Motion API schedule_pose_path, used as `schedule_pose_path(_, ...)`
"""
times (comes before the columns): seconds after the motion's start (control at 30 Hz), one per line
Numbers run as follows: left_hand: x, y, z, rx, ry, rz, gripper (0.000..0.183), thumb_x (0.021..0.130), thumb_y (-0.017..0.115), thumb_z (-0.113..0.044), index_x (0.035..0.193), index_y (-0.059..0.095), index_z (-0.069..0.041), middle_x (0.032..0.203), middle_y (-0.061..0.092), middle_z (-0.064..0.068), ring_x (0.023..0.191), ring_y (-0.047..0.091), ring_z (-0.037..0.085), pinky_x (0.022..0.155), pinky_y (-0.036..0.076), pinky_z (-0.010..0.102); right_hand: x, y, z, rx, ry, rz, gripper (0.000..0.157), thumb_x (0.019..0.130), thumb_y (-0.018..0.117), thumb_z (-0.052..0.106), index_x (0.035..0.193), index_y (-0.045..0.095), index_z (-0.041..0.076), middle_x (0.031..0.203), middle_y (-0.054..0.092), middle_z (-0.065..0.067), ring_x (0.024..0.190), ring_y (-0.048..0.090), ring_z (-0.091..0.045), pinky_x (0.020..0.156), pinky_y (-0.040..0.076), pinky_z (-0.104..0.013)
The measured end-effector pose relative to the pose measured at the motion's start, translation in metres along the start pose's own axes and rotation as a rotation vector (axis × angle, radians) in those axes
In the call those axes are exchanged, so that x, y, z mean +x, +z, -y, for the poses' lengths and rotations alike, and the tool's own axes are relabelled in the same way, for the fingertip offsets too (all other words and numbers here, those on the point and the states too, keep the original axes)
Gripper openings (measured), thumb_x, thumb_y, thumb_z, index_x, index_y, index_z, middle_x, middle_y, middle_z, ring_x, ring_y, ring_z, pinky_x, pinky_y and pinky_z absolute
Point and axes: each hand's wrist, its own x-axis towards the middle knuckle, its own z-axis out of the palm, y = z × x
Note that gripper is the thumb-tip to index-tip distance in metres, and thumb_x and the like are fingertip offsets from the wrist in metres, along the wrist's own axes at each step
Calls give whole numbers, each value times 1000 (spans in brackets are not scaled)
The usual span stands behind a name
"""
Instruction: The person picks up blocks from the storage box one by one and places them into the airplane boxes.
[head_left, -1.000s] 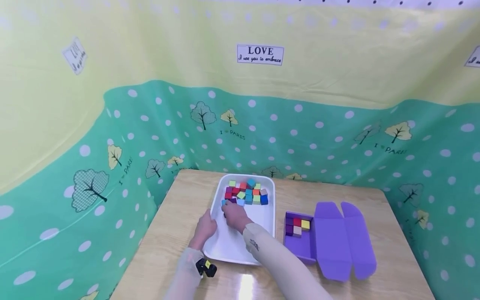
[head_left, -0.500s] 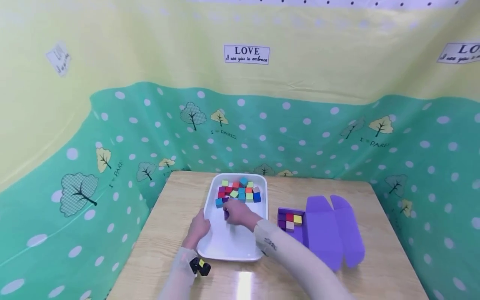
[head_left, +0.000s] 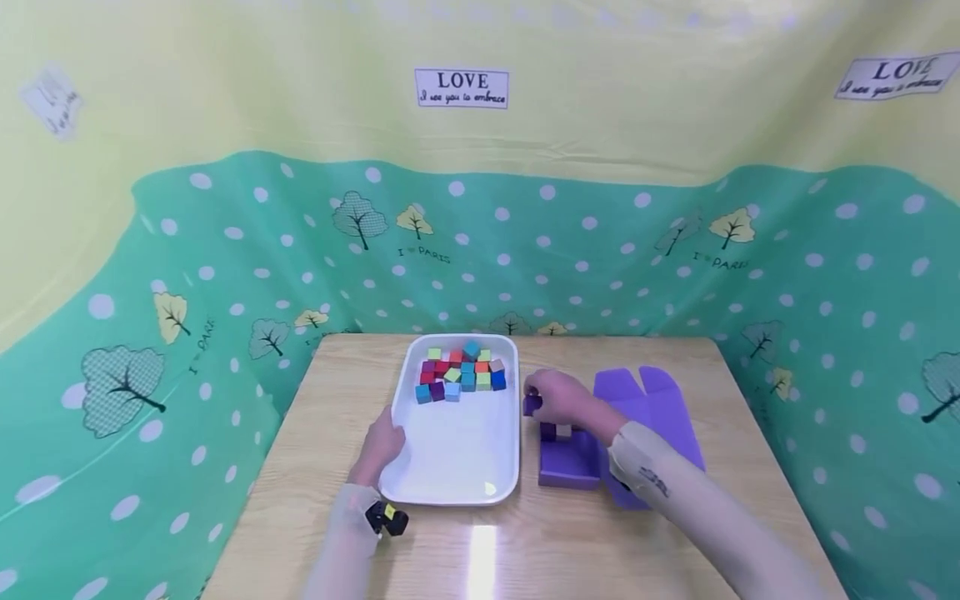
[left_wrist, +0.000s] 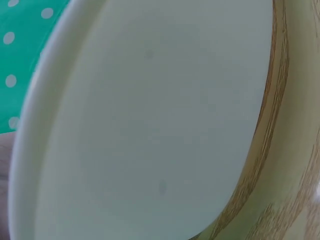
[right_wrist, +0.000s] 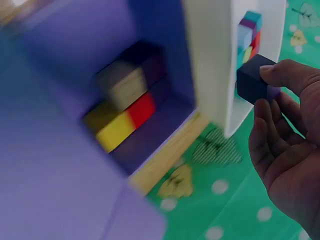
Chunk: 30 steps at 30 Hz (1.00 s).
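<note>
In the head view my right hand (head_left: pixel 558 396) is in the air between the white tray (head_left: pixel 457 458) and the purple box (head_left: pixel 568 482). Thumb and fingers pinch a dark purple cube (right_wrist: pixel 252 79), seen clearly in the right wrist view. My left hand (head_left: pixel 382 442) grips the tray's left rim; its fingers are mostly hidden by the tray. Several coloured cubes (head_left: pixel 468 381) cluster at the tray's far end. Inside the box, the right wrist view shows a yellow cube (right_wrist: pixel 116 132), a red cube (right_wrist: pixel 142 111), a pale wooden cube (right_wrist: pixel 128 89) and dark purple ones.
The box's lid (head_left: pixel 667 417) lies folded out to the right on the wooden table (head_left: pixel 300 467). A green and yellow curtain (head_left: pixel 480 242) hangs close behind the table and along both sides.
My right hand has lifted the dark purple cube out of the tray and carried it right, beside the box. The left hand stays at the tray's rim. The head view has shifted slightly.
</note>
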Motion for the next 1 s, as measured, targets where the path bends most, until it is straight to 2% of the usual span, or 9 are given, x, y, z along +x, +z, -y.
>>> schedule_pose_path(0.2,-1,-14,8,52,28,-7,49,86,40,-7,133,28,-3,124,44,25,109,44,38,90,37,49,-25,4,-21,-6,-39,-8,27,58,72,13,83,61,13,73,52,6,64,46,-9,56,41,-24)
schedule_pose_path(0.33,-3,-17,7,48,42,-3,49,86,40,-6,133,29,-1,124,43,25,110,44,39,91,36,49,-37,13,-35,-7,-6,12,28,58,72,13,83,60,14,74,52,6,66,46,-9,59,41,-25)
schedule_pose_path(0.5,-3,-14,6,36,58,-29,46,84,42,-4,129,33,1,120,46,26,107,46,39,90,37,49,-46,21,-47,-4,31,15,28,57,72,11,81,58,13,73,52,4,64,45,-11,57,41,-27)
schedule_pose_path(0.7,2,-5,7,11,48,8,48,84,41,-5,131,33,-1,122,45,25,108,46,38,90,37,48,-53,27,-59,-60,85,55,29,57,72,13,82,58,12,72,53,2,61,44,-11,55,40,-27)
schedule_pose_path(0.83,3,-4,3,-17,18,13,47,86,40,-7,132,31,-4,123,45,23,108,46,37,90,38,48,-53,31,-65,-61,96,41,29,57,71,12,85,60,11,73,53,2,62,45,-12,55,41,-28)
schedule_pose_path(1.0,2,-2,0,-9,21,15,46,85,40,-6,131,32,-2,122,45,24,108,46,38,89,38,48,-54,39,-72,-89,115,34,27,56,71,13,80,59,15,69,50,6,61,44,-11,55,41,-28)
